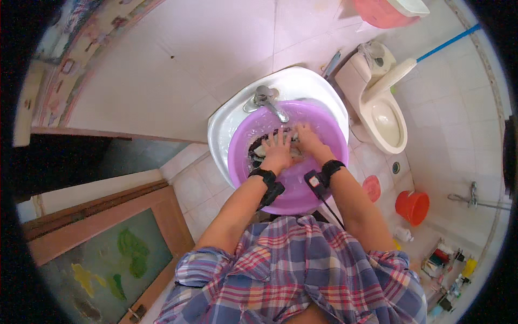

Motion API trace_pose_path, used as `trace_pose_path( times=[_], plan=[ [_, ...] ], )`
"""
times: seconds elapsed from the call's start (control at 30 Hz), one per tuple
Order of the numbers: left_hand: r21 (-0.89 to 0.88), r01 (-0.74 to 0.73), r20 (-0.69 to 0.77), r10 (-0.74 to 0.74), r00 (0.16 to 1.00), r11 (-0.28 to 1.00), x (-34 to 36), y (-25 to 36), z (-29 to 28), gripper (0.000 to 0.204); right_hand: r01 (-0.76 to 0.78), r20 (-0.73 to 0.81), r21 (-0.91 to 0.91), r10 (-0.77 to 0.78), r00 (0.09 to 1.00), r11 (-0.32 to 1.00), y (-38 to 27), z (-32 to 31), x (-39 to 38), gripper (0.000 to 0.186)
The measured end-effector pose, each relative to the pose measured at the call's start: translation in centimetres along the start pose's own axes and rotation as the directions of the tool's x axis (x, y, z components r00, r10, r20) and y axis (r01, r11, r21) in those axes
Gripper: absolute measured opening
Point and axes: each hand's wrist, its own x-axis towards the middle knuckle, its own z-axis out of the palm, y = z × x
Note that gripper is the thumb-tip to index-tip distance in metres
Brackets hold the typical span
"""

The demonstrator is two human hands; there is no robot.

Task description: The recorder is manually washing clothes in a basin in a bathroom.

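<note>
A purple basin (294,195) with water in it rests in the white sink (217,129), under the chrome faucet (264,96). Wet cloth (253,147), dark with pale parts, lies inside the basin; I cannot tell what kind of item it is. My left hand (277,153) presses down on the cloth with its fingers spread. Close beside it, my right hand (309,140) has its fingers bent around the cloth's right side, partly hiding it. Both wrists wear black straps, and a small device with a cable hangs at the right one.
To the right of the sink stands a toilet (389,127), with a blue-handled tool (448,42) leaning over it. Farther right are a red bucket (412,207), a wall shower tap (473,195) and several bottles. A wooden door with a glass panel (108,270) is at the lower left.
</note>
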Motion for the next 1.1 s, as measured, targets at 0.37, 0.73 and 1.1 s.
trace_pose_path(
  times=[0.37, 0.73, 1.1],
  plan=[
    [-0.036, 0.055, -0.077, -0.058, 0.995, 0.998, 0.9, -1.8, 1.6, 0.11, -0.182, 0.008, 0.288, 0.187, 0.982, 0.94, 0.9, 3.7, 2.0, 0.037],
    [-0.68, -0.551, -0.471, 0.287, 0.834, 0.485, -7.0, 3.6, -5.7, 0.093, 0.261, -0.041, 0.41, -0.269, 0.962, 0.874, -7.9, -13.8, -7.4, 0.033],
    [-0.749, -0.623, -0.576, 0.243, 0.781, 0.226, -8.9, 5.1, -9.5, 0.04, 0.49, -0.313, 0.422, -0.385, 0.868, 0.763, -18.6, -27.7, -9.6, 0.034]
  ],
)
